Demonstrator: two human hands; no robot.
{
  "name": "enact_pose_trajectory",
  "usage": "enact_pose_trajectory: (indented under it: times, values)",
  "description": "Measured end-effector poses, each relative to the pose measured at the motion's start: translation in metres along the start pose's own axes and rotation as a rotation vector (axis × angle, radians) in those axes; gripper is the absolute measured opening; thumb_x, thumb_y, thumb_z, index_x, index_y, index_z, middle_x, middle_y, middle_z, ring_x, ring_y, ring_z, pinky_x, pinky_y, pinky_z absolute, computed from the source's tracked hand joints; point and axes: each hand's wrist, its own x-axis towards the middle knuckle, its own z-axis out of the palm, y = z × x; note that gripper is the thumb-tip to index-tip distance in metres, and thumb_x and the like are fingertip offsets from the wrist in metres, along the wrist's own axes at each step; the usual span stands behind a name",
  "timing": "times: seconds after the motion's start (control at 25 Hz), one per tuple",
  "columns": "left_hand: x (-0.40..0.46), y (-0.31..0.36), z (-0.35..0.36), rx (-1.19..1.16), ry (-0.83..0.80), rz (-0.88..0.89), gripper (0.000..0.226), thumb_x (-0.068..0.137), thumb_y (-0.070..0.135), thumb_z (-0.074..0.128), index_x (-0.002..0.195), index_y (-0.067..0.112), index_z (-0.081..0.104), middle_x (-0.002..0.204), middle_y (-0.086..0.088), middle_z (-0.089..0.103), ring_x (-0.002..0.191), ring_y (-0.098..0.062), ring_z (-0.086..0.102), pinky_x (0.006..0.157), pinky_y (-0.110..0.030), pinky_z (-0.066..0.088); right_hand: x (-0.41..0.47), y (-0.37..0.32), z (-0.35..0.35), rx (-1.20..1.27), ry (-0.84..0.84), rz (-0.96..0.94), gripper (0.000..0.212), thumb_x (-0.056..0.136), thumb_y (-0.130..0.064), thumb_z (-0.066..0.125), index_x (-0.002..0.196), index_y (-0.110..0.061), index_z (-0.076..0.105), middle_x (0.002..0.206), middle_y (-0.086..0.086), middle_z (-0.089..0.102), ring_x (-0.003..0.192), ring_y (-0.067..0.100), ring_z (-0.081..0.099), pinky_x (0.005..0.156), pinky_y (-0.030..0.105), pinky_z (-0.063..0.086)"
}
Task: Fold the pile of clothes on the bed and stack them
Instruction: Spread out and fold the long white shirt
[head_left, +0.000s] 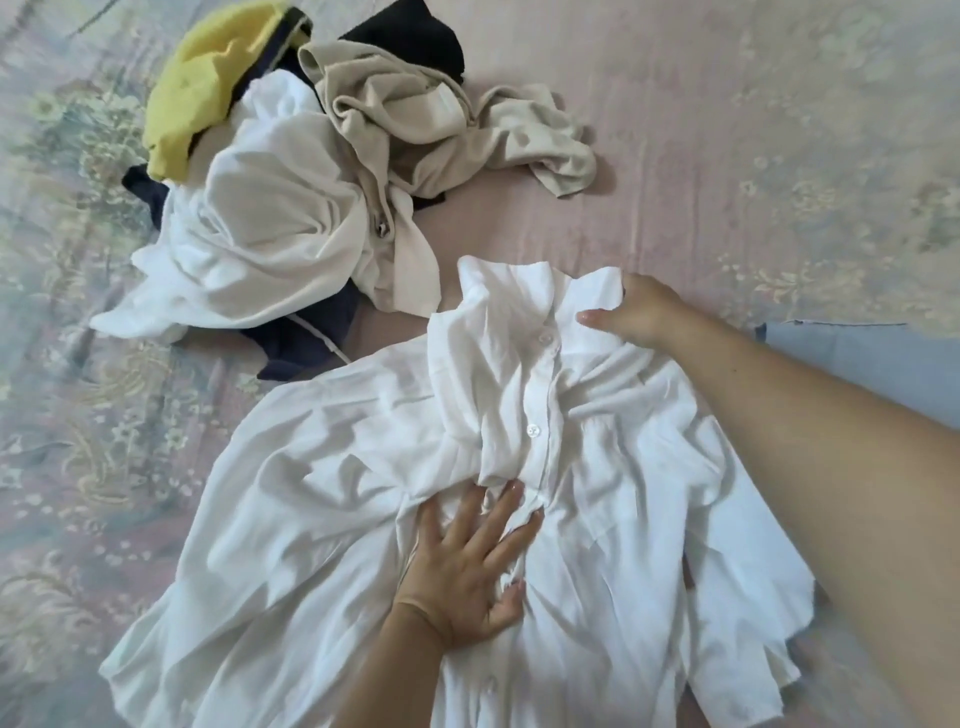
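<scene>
Flat-fingered, left hand (467, 577) is pressing the white shirt (322, 519) on the bed (727, 156) while right hand (641, 312) is gripping its far collar.

I see a white shirt (519, 467) with white buttons, a pile holding yellow (197, 93), beige (415, 124), navy (306, 332) and black (410, 39) clothes, and a pink floral bedsheet (727, 130).

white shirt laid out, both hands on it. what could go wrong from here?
1. The white shirt is bunched around its buttons where the left hand presses flat; folding now would likely lock in creases.
2. The right hand grips only the collar corner; a pull there may skew the shirt instead of flattening it.
3. The unfolded pile lies close beside the collar, so a sweeping sleeve could snag it.
</scene>
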Motion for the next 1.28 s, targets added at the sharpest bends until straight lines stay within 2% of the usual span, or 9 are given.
enact_pose_trajectory:
  times: [0.16, 0.36, 0.48, 0.6, 0.8, 0.96, 1.04, 1.16, 1.28]
  values:
    - [0.0, 0.0, -0.005, 0.046, -0.054, -0.021, 0.073, 0.071, 0.052, 0.05, 0.14, 0.03, 0.043, 0.15, -0.002, 0.037, 0.125, -0.035, 0.047, 0.091, -0.061, 0.034, -0.017, 0.007, 0.002, 0.345, 0.137, -0.246, 0.015, 0.091, -0.023, 0.06, 0.097, -0.009, 0.062, 0.093, 0.004, 0.062, 0.089, 0.021, 0.057, 0.073, 0.029, 0.04]
    - [0.008, 0.016, -0.077, -0.073, 0.055, 0.05, 0.068, 0.079, 0.048, 0.048, 0.141, 0.02, 0.04, 0.143, -0.015, 0.045, 0.113, -0.034, 0.059, 0.088, -0.052, 0.046, -0.087, -0.002, -0.053, 0.61, 0.145, -0.497, 0.018, 0.095, -0.012, 0.053, 0.091, -0.029, 0.057, 0.086, -0.018, 0.061, 0.078, -0.003, 0.054, 0.071, 0.01, 0.041]
    - [0.063, 0.011, -0.163, -0.651, 0.301, -0.348, 0.062, 0.09, 0.045, 0.04, 0.141, 0.011, 0.035, 0.136, -0.006, 0.048, 0.114, -0.018, 0.055, 0.088, -0.029, 0.046, -0.135, -0.015, -0.099, 0.555, 0.141, -0.591, 0.025, 0.095, -0.012, 0.054, 0.085, -0.036, 0.053, 0.074, -0.028, 0.06, 0.07, -0.012, 0.051, 0.065, 0.003, 0.036]
    - [0.122, -0.007, -0.267, -1.249, 0.184, -0.728, 0.054, 0.098, 0.049, 0.033, 0.141, 0.017, 0.037, 0.138, 0.003, 0.044, 0.129, -0.01, 0.04, 0.107, -0.024, 0.032, -0.201, -0.032, -0.165, 0.528, 0.139, -0.66, 0.033, 0.094, -0.009, 0.054, 0.086, -0.041, 0.053, 0.078, -0.03, 0.06, 0.071, -0.015, 0.05, 0.065, 0.004, 0.036]
    - [0.145, 0.004, -0.406, -1.289, -0.056, -0.342, 0.05, 0.099, 0.041, 0.024, 0.145, 0.023, 0.023, 0.14, 0.019, 0.033, 0.127, 0.013, 0.028, 0.106, -0.016, 0.023, -0.318, -0.056, -0.285, 0.659, 0.113, -0.754, 0.015, 0.091, 0.0, 0.056, 0.094, -0.01, 0.067, 0.088, -0.009, 0.065, 0.079, -0.002, 0.057, 0.073, 0.013, 0.045]
    - [0.146, 0.008, -0.496, -1.266, -0.195, -0.357, 0.082, 0.077, 0.07, 0.041, 0.131, 0.008, 0.048, 0.126, -0.008, 0.057, 0.117, -0.025, 0.051, 0.108, -0.046, 0.036, -0.411, -0.071, -0.382, 0.697, 0.159, -0.865, 0.024, 0.091, 0.005, 0.052, 0.099, -0.013, 0.066, 0.09, -0.015, 0.069, 0.086, -0.007, 0.061, 0.076, 0.009, 0.046]
    - [0.149, 0.02, -0.554, -1.496, -0.225, -0.313, 0.089, 0.058, 0.077, 0.062, 0.112, 0.006, 0.061, 0.108, -0.011, 0.067, 0.095, -0.02, 0.066, 0.09, -0.038, 0.052, -0.458, -0.074, -0.423, 0.686, 0.231, -0.902, 0.024, 0.091, 0.002, 0.052, 0.099, -0.015, 0.067, 0.09, -0.016, 0.07, 0.089, -0.007, 0.061, 0.077, 0.009, 0.046]
    - [0.152, 0.04, -0.63, -1.609, -0.135, -0.159, 0.054, 0.059, 0.054, 0.081, 0.091, 0.011, 0.073, 0.089, -0.006, 0.073, 0.077, -0.015, 0.069, 0.071, -0.03, 0.057, -0.512, -0.076, -0.468, 0.682, 0.379, -0.926, 0.022, 0.092, -0.002, 0.055, 0.091, -0.019, 0.069, 0.086, -0.016, 0.071, 0.083, -0.005, 0.062, 0.072, 0.011, 0.047]
    - [0.146, 0.059, -0.706, -1.625, 0.094, -0.003, 0.014, 0.081, 0.024, 0.07, 0.094, 0.02, 0.074, 0.091, -0.006, 0.073, 0.078, -0.017, 0.069, 0.075, -0.035, 0.058, -0.549, -0.07, -0.508, 0.552, 0.616, -0.867, 0.026, 0.092, -0.025, 0.059, 0.09, 0.0, 0.065, 0.08, 0.001, 0.059, 0.075, 0.011, 0.054, 0.063, 0.02, 0.043]
